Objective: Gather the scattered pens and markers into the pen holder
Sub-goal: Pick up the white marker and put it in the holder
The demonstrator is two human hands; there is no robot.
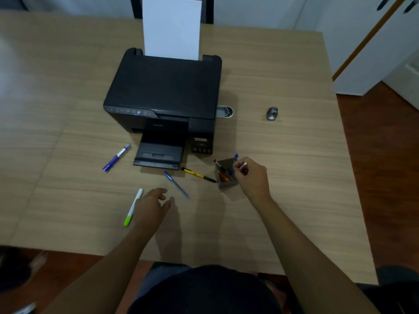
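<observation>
A grey square pen holder stands on the wooden table in front of the printer, with several pens standing in it. My right hand is just right of the holder, its fingers pinched on a white-tipped pen above the holder's rim. My left hand hovers low over the table with fingers apart, holding nothing. Beside it lies a white marker with a green cap. A blue pen lies just right of that hand. A yellow and black pen rests against the holder's left side. A purple marker lies further left.
A black printer with upright white paper fills the table's middle, its output tray reaching toward the pens. A white cup sits at its right side, and a small grey metal object lies further right. The table's near edge is close.
</observation>
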